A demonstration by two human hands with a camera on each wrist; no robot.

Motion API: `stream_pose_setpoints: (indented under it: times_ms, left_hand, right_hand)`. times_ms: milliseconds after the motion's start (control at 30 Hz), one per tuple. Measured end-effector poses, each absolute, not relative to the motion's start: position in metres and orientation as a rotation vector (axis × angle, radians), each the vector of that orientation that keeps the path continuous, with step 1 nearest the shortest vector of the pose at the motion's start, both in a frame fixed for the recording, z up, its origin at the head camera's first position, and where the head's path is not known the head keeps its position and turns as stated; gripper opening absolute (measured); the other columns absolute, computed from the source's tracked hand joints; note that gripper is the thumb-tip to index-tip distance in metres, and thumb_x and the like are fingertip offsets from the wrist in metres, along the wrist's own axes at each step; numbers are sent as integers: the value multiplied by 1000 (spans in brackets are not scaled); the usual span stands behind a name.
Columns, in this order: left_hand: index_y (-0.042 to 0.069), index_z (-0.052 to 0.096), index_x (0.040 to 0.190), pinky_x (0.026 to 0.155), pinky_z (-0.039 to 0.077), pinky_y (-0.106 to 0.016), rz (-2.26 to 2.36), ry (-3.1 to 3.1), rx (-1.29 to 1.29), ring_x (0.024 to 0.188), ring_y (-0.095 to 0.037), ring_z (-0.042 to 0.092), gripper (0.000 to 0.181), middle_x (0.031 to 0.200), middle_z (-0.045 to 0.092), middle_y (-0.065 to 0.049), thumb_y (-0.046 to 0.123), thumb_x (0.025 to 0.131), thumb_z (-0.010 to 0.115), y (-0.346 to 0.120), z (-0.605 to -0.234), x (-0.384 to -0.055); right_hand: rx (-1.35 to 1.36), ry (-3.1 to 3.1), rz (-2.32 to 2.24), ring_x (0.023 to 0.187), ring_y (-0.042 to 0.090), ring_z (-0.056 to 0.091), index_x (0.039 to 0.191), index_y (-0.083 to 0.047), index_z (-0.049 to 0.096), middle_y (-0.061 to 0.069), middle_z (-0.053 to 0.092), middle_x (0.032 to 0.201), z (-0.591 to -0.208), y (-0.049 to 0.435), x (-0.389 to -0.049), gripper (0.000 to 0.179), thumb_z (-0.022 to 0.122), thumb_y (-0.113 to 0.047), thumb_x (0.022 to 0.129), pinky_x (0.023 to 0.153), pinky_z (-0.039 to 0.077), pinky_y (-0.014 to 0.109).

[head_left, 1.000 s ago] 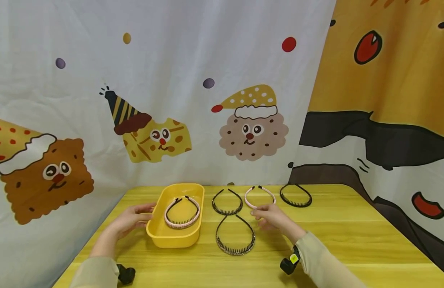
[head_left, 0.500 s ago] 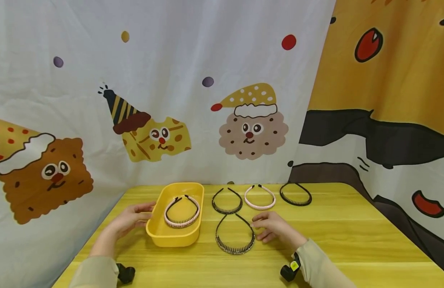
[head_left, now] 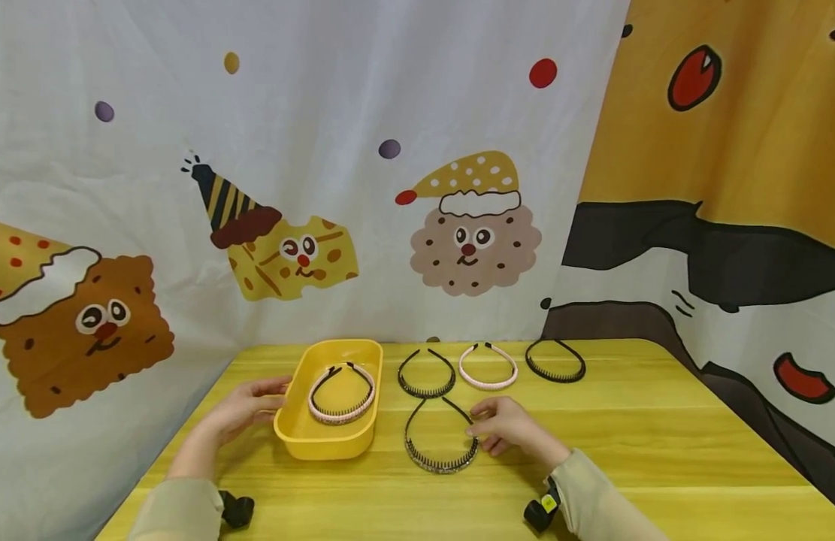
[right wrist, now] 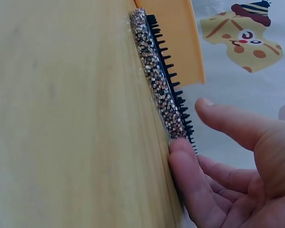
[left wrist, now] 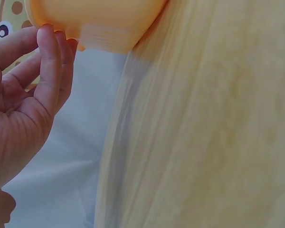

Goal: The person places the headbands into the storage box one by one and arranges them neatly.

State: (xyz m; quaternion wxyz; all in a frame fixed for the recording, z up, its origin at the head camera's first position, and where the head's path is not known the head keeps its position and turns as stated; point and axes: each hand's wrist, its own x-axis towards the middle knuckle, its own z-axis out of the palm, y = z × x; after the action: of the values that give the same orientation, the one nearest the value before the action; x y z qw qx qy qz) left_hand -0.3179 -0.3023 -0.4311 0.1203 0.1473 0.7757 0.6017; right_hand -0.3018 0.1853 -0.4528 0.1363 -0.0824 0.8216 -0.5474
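My left hand (head_left: 244, 413) is beside the yellow plastic basket (head_left: 325, 449), its fingertips touching the outer left wall. In the left wrist view those fingers (left wrist: 50, 66) are only slightly bent against the basket. On the table to the right lies a black toothed headband with a glittery band (head_left: 434, 466). My right hand (head_left: 515, 428) reaches its right side. The right wrist view has a fingertip touching the glitter headband (right wrist: 156, 78), while the thumb (right wrist: 218, 114) stands apart from it. Inside the basket rests a pink headband (head_left: 364, 407) with dark toothed headband parts showing around it.
Behind the glitter headband lie a dark toothed headband (head_left: 427, 391), a pink headband (head_left: 488, 385) and a black toothed headband (head_left: 555, 377). A cartoon-printed curtain (head_left: 309, 113) hangs behind the wooden table (head_left: 633, 436). Each wrist wears a small black camera.
My right hand has moved from the pink headband at the back toward me, then left to the glitter headband's right side. The left hand stays at the basket.
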Motion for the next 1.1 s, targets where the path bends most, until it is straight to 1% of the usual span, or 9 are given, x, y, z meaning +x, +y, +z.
stream_pose_setpoints:
  times_ms: [133, 300, 533, 667, 900, 1100]
  left_hand:
    - [-11, 25, 148, 89, 52, -38, 1755, 2271, 421, 115, -33, 57, 62, 142, 35, -36, 9, 99, 56, -302, -431, -318]
    - [-12, 25, 148, 89, 52, -39, 1764, 2268, 416, 115, -34, 56, 62, 142, 35, -36, 9, 98, 56, -302, -431, -319]
    - [-12, 24, 148, 88, 53, -38, 1764, 2262, 435, 115, -34, 56, 61, 142, 35, -37, 9, 99, 55, -301, -430, -318]
    - [-12, 24, 148, 88, 52, -39, 1763, 2259, 427, 116, -34, 56, 62, 142, 34, -37, 9, 98, 56, -302, -430, -318]
    - [-12, 25, 148, 87, 53, -35, 1757, 2279, 429, 112, -28, 58, 63, 141, 35, -37, 11, 98, 57, -303, -429, -318]
    - [-13, 25, 147, 87, 53, -35, 1758, 2272, 423, 113, -27, 58, 63, 141, 35, -37, 10, 98, 57, -302, -429, -318]
  right_hand:
    - [-232, 2433, -1527, 60, 22, 64, 123, 9, 57, 12, 64, 86, -454, 183, -302, 54, 79, -16, 80, 53, 56, 38]
    - [-232, 2492, -1469, 56, 20, 63, 120, 8, 61, 11, 63, 80, -454, 181, -303, 52, 81, -16, 79, 51, 56, 36]
    - [-220, 2556, -1416, 54, 19, 62, 116, 7, 64, 9, 63, 79, -452, 178, -299, 49, 82, -16, 77, 50, 56, 35]
    - [-240, 2553, -1424, 53, 19, 62, 116, 7, 64, 10, 62, 77, -451, 176, -298, 48, 81, -13, 77, 50, 56, 35]
    - [-274, 2534, -1457, 51, 18, 60, 113, 8, 65, 11, 62, 69, -451, 175, -298, 42, 78, -8, 76, 48, 55, 35]
    - [-263, 2524, -1470, 50, 18, 60, 109, 8, 66, 12, 61, 68, -451, 176, -297, 38, 76, -6, 75, 48, 55, 36]
